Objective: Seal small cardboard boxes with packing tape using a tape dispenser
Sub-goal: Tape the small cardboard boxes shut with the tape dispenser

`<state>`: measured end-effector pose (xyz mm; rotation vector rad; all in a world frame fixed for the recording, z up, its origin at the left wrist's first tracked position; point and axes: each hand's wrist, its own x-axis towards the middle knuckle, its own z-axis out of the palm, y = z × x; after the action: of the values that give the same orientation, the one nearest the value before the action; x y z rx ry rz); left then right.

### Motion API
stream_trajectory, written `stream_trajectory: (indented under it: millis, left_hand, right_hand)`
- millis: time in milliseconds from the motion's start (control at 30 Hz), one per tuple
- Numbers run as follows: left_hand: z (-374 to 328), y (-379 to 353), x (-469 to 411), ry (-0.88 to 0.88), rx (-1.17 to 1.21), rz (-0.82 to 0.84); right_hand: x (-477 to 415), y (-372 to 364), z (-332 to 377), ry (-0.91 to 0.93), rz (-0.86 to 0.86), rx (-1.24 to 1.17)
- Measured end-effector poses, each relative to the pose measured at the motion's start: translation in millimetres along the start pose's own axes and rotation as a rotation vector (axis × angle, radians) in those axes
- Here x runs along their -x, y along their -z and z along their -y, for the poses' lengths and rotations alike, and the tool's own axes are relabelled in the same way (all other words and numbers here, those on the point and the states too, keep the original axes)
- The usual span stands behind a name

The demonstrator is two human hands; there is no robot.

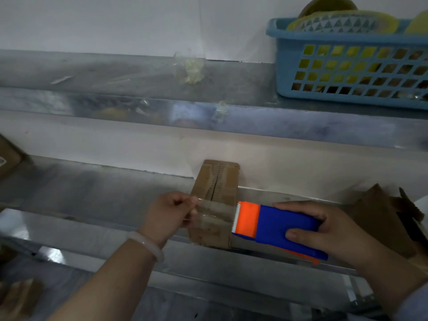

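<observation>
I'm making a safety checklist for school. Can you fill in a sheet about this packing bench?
Surface: metal bench, shiny, with stepped ledges.
Job's things: small cardboard box, flap seam showing a gap; clear tape stretched over its near end; tape dispenser to its right.
Clutter: loose cardboard at right; tape scraps stuck on the upper ledge.
Hands: left hand pinches the tape end; right hand grips the dispenser.
Cables: nothing seen.
Surroundings: blue basket holding tape rolls; white wall.
</observation>
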<state>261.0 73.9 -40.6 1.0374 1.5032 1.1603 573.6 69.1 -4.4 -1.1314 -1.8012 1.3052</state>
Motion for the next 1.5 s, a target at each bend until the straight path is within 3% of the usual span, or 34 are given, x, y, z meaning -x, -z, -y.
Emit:
stream_trajectory:
  millis: [167, 400, 633, 867, 1033, 1167, 1233, 1333, 1400, 1500]
  left_hand:
    - [20, 40, -16, 0.069, 0.007, -0.138]
    - [52, 30, -31, 0.117, 0.005, -0.100]
    - [75, 8, -31, 0.027, -0.008, -0.108]
    - [83, 1, -28, -0.140, -0.333, -0.104]
    - [83, -3, -29, 0.074, -0.050, -0.065]
    - [78, 0, -25, 0.124, -0.020, -0.117]
    - [75, 0, -21, 0.025, 0.000, -0.157]
    - [65, -5, -10, -0.455, -0.277, -0.230]
    - [59, -12, -8, -0.753, -0.491, -0.163]
    - [54, -20, -13, -1.043, -0.760, -0.061]
  right_hand:
    - [2, 18, -10, -0.058, -0.014, 0.031]
    - [-12, 12, -31, -0.131, -0.012, 0.092]
    - [-21, 3, -45, -0.160, 0.022, 0.151]
    - [-29, -4, -53, -0.155, 0.036, 0.189]
    - [-30, -1, -53, -0.151, 0.050, 0.178]
    - [-31, 1, -56, -0.154, 0.058, 0.187]
    - [-32, 2, -55, -0.147, 0.063, 0.202]
    - [-33, 3, -54, -0.135, 0.067, 0.219]
    - [-33, 3, -53, -0.133, 0.074, 0.227]
    - [-33, 4, -52, -0.132, 0.077, 0.239]
